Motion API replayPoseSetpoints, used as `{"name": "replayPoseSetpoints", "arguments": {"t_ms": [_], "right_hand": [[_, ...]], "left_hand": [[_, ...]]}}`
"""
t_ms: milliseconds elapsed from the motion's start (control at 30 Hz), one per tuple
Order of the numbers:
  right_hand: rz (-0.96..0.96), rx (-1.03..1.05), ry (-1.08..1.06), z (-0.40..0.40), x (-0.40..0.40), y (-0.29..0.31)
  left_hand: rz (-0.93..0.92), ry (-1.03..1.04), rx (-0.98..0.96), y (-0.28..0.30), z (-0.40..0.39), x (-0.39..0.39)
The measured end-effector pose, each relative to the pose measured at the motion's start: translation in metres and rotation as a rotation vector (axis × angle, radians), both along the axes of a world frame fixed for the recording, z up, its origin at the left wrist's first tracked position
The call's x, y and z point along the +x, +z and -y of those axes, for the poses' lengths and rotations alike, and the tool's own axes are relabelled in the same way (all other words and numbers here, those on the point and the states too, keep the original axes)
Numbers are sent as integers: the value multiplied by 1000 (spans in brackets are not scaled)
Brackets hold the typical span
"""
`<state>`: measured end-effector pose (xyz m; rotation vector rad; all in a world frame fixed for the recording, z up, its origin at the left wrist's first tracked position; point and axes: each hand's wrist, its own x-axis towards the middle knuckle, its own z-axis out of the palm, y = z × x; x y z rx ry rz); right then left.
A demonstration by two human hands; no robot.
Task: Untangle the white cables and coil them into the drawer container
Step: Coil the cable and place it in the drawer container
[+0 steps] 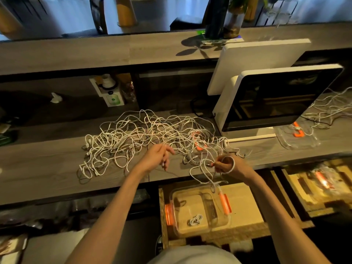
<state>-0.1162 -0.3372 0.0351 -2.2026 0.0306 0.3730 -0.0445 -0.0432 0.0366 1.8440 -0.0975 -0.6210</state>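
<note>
A tangle of white cables [144,138] sprawls across a grey tabletop [47,168]. The left hand [157,158] pinches one strand; the right hand [228,165] holds a small coil. Below, a clear container [200,208] sits in an open drawer [245,204].

The counter [47,164] looks like matt grey wood grain. On it, the cables [133,134] look smooth white plastic. Below it, the container [200,208] is clear glossy plastic with orange clips. The screen [276,100] on it is glossy black.

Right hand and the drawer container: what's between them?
In the head view, loose white cable hangs from the right hand over the counter edge toward the clear container; nothing else intervenes.
</note>
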Motion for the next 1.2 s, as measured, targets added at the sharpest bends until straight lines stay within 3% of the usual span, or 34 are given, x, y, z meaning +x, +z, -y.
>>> {"name": "replayPoseSetpoints", "arguments": {"t_ms": [167,267,400,567,633,700,767,867,967,1100,1200], "right_hand": [[-107,-246,-46,26,-19,-42],[-214,-463,-146,38,-35,-69],[-354,-438,-304,51,-56,-105],[-491,-492,-255,47,-62,-105],[-402,-562,-218,36,-62,-92],[-157,-408,-220,20,-57,-79],[26,-83,-133,-2,-52,-63],[31,205,28,-39,-43,-47],[75,310,-48,-63,-37,-45],[77,433,-148,-68,-39,-40],[110,356,-129,-67,-42,-38]], "left_hand": [[-131,66,-80,-6,12,-28],[-66,97,-25,8,12,-43],[107,30,83,16,17,-56],[259,-29,157,0,14,-53],[302,-51,163,1,14,-54],[253,-88,89,7,14,-58],[209,-144,3,11,16,-60],[191,-193,-73,13,19,-61],[142,-141,-110,9,22,-63],[125,158,-60,-9,17,-61],[64,335,-223,-12,13,-63]]}}
